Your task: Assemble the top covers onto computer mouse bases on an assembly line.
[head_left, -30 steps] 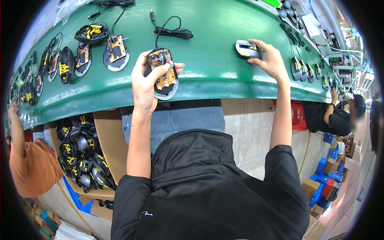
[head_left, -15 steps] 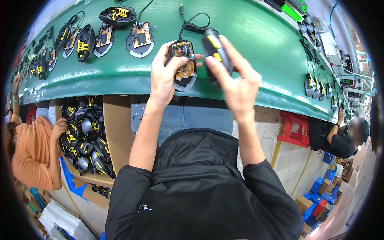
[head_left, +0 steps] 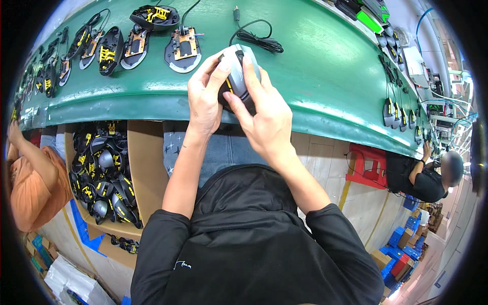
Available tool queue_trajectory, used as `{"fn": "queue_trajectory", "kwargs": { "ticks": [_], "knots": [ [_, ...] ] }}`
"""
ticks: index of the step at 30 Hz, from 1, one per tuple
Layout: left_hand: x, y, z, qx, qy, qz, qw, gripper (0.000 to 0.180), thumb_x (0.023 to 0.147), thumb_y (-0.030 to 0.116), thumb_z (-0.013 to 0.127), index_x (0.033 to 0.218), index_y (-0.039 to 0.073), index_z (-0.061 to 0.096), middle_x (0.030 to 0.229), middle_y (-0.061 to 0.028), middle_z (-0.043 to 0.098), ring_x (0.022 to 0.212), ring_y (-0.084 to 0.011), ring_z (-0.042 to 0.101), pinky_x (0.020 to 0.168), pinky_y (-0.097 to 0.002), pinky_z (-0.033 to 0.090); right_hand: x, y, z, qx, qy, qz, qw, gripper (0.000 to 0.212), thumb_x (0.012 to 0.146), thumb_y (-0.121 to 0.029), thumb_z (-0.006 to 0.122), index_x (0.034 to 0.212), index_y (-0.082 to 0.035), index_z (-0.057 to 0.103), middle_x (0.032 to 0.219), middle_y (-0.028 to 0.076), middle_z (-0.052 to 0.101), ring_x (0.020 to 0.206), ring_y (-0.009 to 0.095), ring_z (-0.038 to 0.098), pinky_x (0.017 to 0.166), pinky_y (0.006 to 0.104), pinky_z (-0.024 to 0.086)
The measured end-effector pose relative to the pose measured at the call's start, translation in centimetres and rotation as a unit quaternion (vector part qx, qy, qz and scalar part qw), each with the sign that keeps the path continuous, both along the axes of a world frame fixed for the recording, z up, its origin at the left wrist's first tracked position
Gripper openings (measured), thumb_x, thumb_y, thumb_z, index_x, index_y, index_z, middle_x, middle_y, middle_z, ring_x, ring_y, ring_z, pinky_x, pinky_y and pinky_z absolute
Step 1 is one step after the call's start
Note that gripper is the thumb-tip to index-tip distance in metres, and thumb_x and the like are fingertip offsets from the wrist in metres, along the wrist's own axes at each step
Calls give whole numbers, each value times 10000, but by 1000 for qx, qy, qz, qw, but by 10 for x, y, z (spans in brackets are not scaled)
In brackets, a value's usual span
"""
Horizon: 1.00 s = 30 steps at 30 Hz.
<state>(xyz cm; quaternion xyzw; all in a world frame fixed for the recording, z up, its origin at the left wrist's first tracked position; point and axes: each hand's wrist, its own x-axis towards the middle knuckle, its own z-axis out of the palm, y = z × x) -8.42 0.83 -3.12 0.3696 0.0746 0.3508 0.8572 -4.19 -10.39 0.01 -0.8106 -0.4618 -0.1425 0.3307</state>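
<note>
Both my hands grip a computer mouse (head_left: 237, 76) near the front edge of the green bench. Its top shell is grey and black with yellow strips, and it now covers the circuit board. My left hand (head_left: 206, 96) holds its left side, thumb on the upper part of the shell. My right hand (head_left: 267, 109) wraps over the right side and rear, fingers pressed on the shell. Whether the shell sits fully on the base cannot be made out. Behind the mouse lies its coiled black cable (head_left: 259, 40).
Open mouse bases with brown boards (head_left: 183, 50) and black shells with yellow insides (head_left: 109, 51) lie along the bench's left. Finished-looking mice (head_left: 395, 113) line its right. A cardboard box (head_left: 147, 168) of shells stands below, left. People sit at both sides, one near a red stool (head_left: 367, 166).
My right hand has brought the loose top shell leftward onto the base held in my left hand. The board is now hidden. The co-worker's hand at left has left the box.
</note>
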Motion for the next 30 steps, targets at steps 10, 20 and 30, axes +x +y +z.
{"fn": "queue_trajectory", "kwargs": {
  "ticks": [10, 20, 30],
  "knots": [
    [-7, 1, -7, -11, -64, -30, 997, 390, 863, 109, 709, 1189, -58, 573, 1083, -96, 644, 978, -133, 605, 877, -285, 483, 19, -17, 15, 90, 282, 34, 955, 675, 573, -142, 916, 1161, 18, 623, 1128, 128, 675, 1025, 184, 635, 916, 303, 492],
    [-7, 5, -14, 0, -103, -89, 991, 386, 884, 166, 692, 1169, -30, 522, 1095, -218, 624, 1044, -314, 618, 947, -439, 489, 25, -33, 24, 61, 274, 54, 958, 509, 658, -110, 867, 1116, 0, 674, 1041, 81, 706, 957, 156, 645, 902, 293, 480],
    [-6, 8, -27, -110, -186, -118, 969, 365, 836, 196, 754, 1104, 13, 586, 1049, -159, 630, 1003, -303, 621, 919, -435, 503, 21, -32, 32, 60, 180, 105, 976, 487, 628, -165, 887, 1055, -25, 699, 964, 102, 715, 857, 177, 668, 811, 291, 514]
  ]
}}
